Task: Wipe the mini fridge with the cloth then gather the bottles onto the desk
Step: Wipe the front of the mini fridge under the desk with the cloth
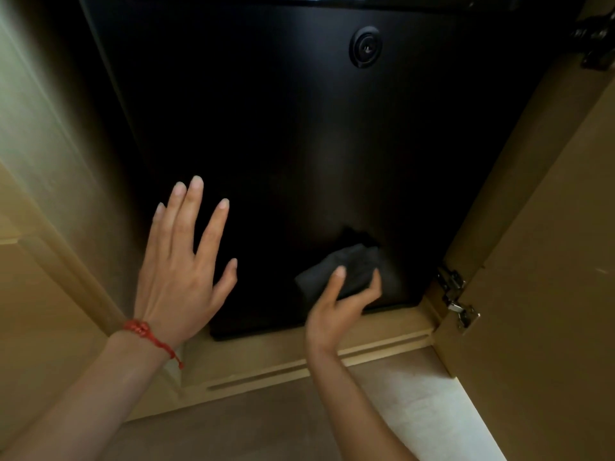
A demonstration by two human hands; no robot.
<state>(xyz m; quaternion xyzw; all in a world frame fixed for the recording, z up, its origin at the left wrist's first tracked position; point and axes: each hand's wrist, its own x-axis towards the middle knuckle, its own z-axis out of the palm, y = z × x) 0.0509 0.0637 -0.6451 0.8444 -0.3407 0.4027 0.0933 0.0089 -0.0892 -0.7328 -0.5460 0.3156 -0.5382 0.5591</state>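
Our left hand (179, 271) hovers spread wide and empty; our right hand (339, 311) pinches the dark cloth (346, 271) against the mini fridge (283, 128) door's lower right. We should press flat, overlapping strokes upward.

Dim, warm light; the black fridge door (299, 128) swallows detail mid-frame. A bright patch on the floor (416, 394) lower right; edges bend and blur.
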